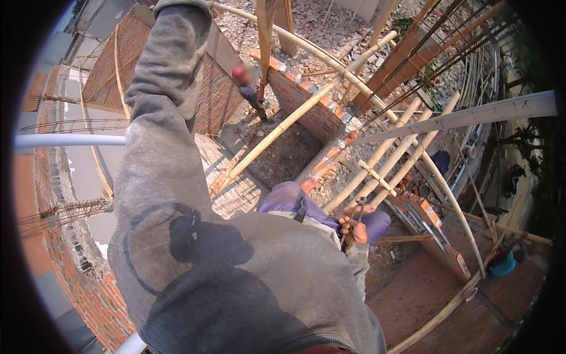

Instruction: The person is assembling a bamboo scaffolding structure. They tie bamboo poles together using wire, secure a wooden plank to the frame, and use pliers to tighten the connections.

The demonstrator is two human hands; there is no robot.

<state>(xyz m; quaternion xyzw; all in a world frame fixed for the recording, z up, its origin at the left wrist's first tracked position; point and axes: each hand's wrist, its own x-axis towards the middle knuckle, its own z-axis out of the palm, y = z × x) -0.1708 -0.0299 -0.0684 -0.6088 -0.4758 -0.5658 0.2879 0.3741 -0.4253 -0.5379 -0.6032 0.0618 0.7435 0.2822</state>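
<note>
While the right hand (354, 231) is clenched around a slim metal tool (357, 207), apparently pliers, low beside the purple-trousered thigh (289, 197), the left arm (168, 88) stretches overhead with its hand out of view, so I cannot tell its grip. A loosened grip could send the tool down past the bamboo poles (383, 171) toward the brick wall (306, 103), where another person (250, 88) stands.

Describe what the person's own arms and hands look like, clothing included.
Both arms are covered by a loose, faded grey long-sleeved top with dark smudged patches across its front. The left sleeve is creased and runs up out of the picture, so the left hand is out of view. The right sleeve ends in a ribbed cuff at the wrist. The right hand is bare, with no glove.
</note>
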